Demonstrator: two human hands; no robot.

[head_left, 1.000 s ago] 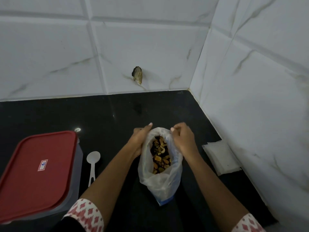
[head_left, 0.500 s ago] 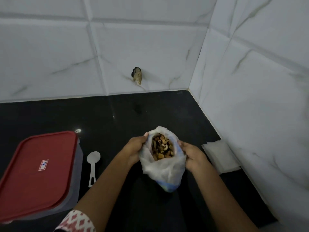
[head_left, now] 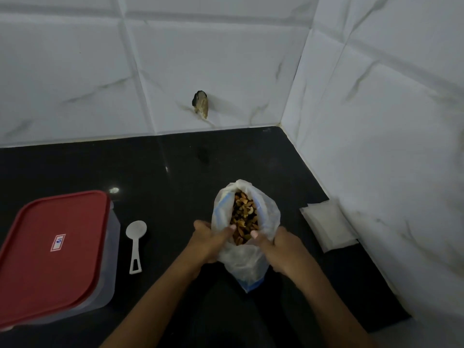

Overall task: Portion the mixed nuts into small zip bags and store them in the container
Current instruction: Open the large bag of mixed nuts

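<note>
Both hands, left (head_left: 209,241) and right (head_left: 282,248), pinch the bag (head_left: 247,259) rim at lower center; I'd roll it down evenly so the nuts (head_left: 244,217) don't spill.

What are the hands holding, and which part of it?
Both hold the bag of nuts. The left hand and right hand each grip the near rim of its open mouth, one on each side.

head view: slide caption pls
Left hand and right hand hold open a bag of nuts on the counter, spoon and container to its left.
</note>
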